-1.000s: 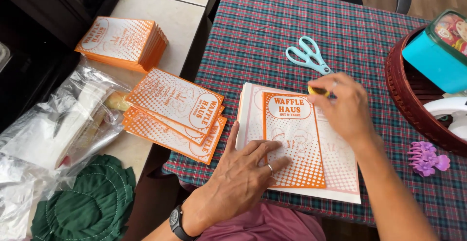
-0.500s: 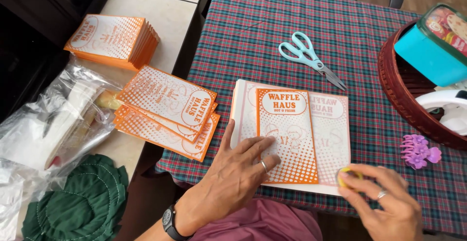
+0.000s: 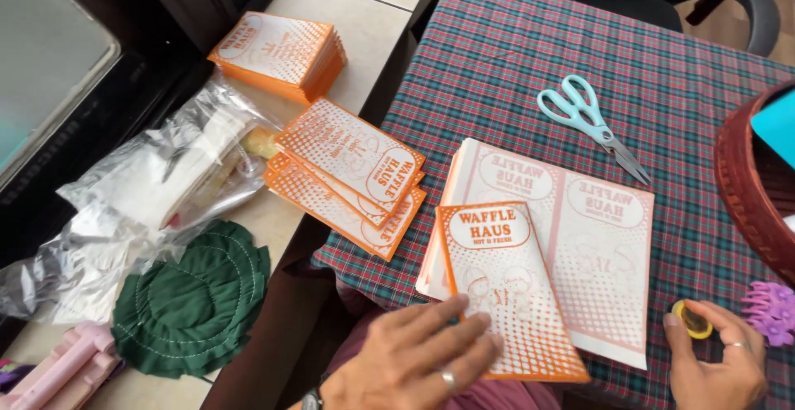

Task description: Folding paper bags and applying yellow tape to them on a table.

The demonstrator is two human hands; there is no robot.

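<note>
Left hand [image 3: 414, 360] spread flat on orange paper bag [image 3: 505, 286]; right hand [image 3: 719, 360] pinching yellow ring [image 3: 691, 320]; scissors [image 3: 590, 122] beyond.

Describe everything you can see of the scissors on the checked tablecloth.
The scissors have pale blue-green handles that look like plastic, with two oval finger loops and short grey metal blades. They lie flat and closed on the red-and-green checked tablecloth, loops toward the far left, blade tips pointing toward the near right, just beyond the flat sheets. No hand touches them.
</note>
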